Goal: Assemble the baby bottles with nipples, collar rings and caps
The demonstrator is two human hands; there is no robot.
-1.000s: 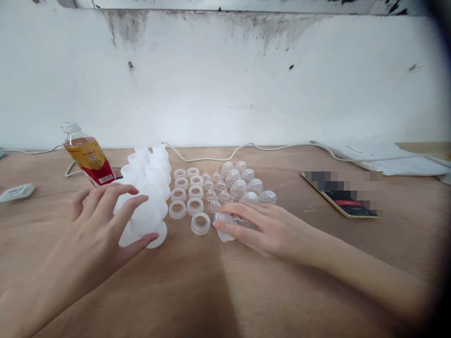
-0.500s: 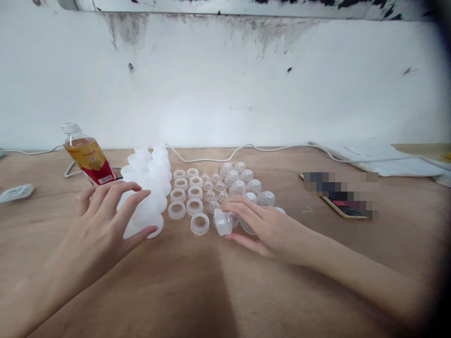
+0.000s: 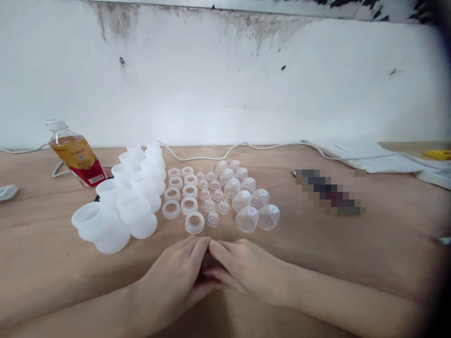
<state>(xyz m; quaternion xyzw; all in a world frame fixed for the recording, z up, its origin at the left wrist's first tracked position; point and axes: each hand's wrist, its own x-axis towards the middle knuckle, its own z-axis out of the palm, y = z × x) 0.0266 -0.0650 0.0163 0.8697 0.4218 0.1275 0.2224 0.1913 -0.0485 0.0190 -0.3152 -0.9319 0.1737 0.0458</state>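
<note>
left hand: fingers curled in and pressed against the other hand at the near middle; the left hand (image 3: 176, 272) closes around a mostly hidden piece (image 3: 207, 262)
right hand: the right hand (image 3: 253, 270) meets it from the right, fingers bent over the same piece; what the piece is, and which fingertips pinch it, cannot be told
white bottles: two columns of open-mouthed white bottles (image 3: 111, 234) left of the rings, running from near to far; they overlap, so no sure count
rings: nine translucent rings (image 3: 194, 230), four in the left column and five in the right, the nearest just beyond the hands
teats: nine clear teats (image 3: 212, 219), tips up, five in the left column and four in the right, between the rings and caps
caps: ten clear domed caps (image 3: 246, 219), two columns of five, right of the teats
drink bottle: one tilted drink bottle (image 3: 79, 157) with a white lid and a red and yellow label, far left
phone: one phone (image 3: 329, 191), mostly blurred by pixels, lying to the right
cable: a white cable (image 3: 207, 159) along the far side of the wooden table (image 3: 317, 244)
far right: one white sheet (image 3: 380, 162) lying flat, one yellow thing (image 3: 439, 154) beyond it
left edge: one white object (image 3: 7, 192), cut off by the view
</note>
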